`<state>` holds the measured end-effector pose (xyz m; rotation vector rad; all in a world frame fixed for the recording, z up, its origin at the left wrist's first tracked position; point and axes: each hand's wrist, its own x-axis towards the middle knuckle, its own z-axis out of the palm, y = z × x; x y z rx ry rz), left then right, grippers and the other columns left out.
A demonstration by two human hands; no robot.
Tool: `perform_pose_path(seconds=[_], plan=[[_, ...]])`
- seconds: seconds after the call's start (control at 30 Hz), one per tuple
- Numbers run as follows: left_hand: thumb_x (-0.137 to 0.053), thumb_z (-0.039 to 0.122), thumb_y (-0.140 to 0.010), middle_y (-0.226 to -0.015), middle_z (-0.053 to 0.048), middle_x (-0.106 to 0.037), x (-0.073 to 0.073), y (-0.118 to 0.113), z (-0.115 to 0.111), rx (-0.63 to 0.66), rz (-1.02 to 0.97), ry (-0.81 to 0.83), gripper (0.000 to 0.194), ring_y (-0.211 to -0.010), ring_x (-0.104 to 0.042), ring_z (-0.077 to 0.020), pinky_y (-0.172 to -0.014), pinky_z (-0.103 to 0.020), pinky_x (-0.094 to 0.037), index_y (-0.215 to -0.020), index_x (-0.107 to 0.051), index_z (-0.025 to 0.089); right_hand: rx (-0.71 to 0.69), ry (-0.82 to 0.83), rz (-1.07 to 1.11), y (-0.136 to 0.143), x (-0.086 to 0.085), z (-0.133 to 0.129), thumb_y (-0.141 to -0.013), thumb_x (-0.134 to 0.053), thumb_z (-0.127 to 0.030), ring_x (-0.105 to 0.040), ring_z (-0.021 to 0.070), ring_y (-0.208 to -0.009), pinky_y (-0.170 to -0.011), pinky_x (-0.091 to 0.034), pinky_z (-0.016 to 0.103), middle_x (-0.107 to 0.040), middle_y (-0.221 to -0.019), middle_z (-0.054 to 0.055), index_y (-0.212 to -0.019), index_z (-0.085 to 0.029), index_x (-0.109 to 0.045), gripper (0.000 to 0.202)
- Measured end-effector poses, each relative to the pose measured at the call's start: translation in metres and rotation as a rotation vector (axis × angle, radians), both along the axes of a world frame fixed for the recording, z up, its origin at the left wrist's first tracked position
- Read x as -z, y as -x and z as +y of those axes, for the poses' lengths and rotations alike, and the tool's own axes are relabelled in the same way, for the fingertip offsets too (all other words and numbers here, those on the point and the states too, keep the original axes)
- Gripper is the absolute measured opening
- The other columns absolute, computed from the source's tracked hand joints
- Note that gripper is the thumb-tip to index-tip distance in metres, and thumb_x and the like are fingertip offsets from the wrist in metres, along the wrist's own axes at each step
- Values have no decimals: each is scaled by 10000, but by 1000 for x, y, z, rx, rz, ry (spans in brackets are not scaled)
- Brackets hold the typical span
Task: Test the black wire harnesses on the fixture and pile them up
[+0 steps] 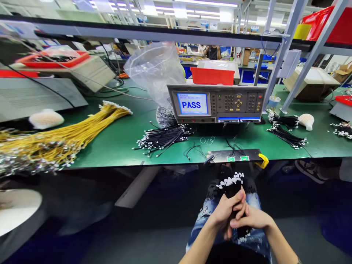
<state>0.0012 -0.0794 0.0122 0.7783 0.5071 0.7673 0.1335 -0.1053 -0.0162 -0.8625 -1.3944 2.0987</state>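
Observation:
A bundle of black cables (232, 188) with white connectors at its upper end is held upright above the lap. Wrapped round its upper part is my left hand (230, 207), thumb across the front. My right hand (249, 217) closes round the bundle lower down, its fingers touching the left ones. Some white connectors also show at the bundle's bottom end. Past the hands, a black fixture strip (217, 156) with two green boards lies at the table's edge. Behind it stands a tester (217, 104) whose screen reads PASS.
On the green table (115, 141) are a yellow cable pile (68, 137) at left, a black cable pile (165, 137), and smaller black bundles (287, 135) at right. A metal shelf post (291, 47) rises at right. A red bin (212, 76) sits behind the tester.

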Motion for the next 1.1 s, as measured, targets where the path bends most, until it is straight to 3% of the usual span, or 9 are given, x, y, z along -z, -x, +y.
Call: perform_pose_path(seconds=[0.13,0.27,0.33,0.4,0.5,0.6,0.7,0.87,1.1], plan=[[-798,652,-772,-419,123,-295,-5,8,3,34,-13,32,553,-338,-299,-59,-416,-224,-350,-664,-501,198,107,-357,-239,-46,-39,23,-739,-870,-419,-737,291,-1033,-1059,-522,461,-809,-1040,97,-998,-202,-803,344],[-817,666,-729,-415,110,-350,-6,13,2,98,92,87,565,-339,-191,-31,-357,-207,-213,-681,-528,184,404,-560,-78,-63,-80,46,-893,-727,-568,-507,318,-1444,-1225,-340,529,-598,-1513,117,-1369,-273,-691,561],[-825,680,-702,-419,94,-379,-5,13,0,132,143,91,578,-337,-203,-29,-354,-218,-181,-673,-545,175,362,-652,26,-52,-94,54,-912,-618,-699,-329,305,-1558,-1275,-217,529,-424,-1652,79,-1477,-312,-596,686],[-834,667,-693,-431,79,-406,-5,12,-2,156,161,98,572,-342,-225,-27,-363,-227,-165,-669,-554,169,161,-677,0,-38,-100,60,-905,-545,-770,-227,308,-1594,-1288,-129,543,-351,-1688,66,-1519,-314,-549,765],[-841,642,-695,-433,81,-407,-8,16,-2,141,167,123,552,-344,-223,-20,-374,-229,-134,-680,-560,167,90,-620,-25,-32,-93,69,-897,-495,-806,-283,324,-1575,-1279,-177,544,-392,-1669,80,-1489,-307,-590,780],[-835,628,-700,-414,106,-359,-12,21,3,49,171,139,537,-341,-182,-12,-370,-219,-112,-690,-557,169,515,-535,113,-41,-71,72,-923,-528,-760,-551,305,-1390,-1154,-433,496,-626,-1474,109,-1363,-306,-690,652],[-813,610,-729,-411,112,-354,-16,20,9,-49,183,115,507,-341,-170,-12,-365,-204,-120,-722,-580,160,826,-450,92,-41,-48,63,-919,-725,-513,-709,216,-940,-862,-569,346,-772,-999,68,-1065,-248,-790,310],[-805,640,-724,-408,103,-405,-16,7,12,-145,233,66,529,-320,-174,-8,-345,-191,-153,-762,-615,148,788,-309,87,-12,-33,41,-828,-816,-427,-596,137,-595,-616,-500,270,-669,-694,-5,-866,-201,-769,234],[-784,666,-740,-435,36,-529,-8,2,9,-241,279,13,544,-316,-297,-38,-376,-216,-314,-703,-630,145,895,-317,63,-1,-33,39,-795,-825,-408,-563,125,-582,-570,-482,260,-655,-717,1,-783,-189,-753,230]])
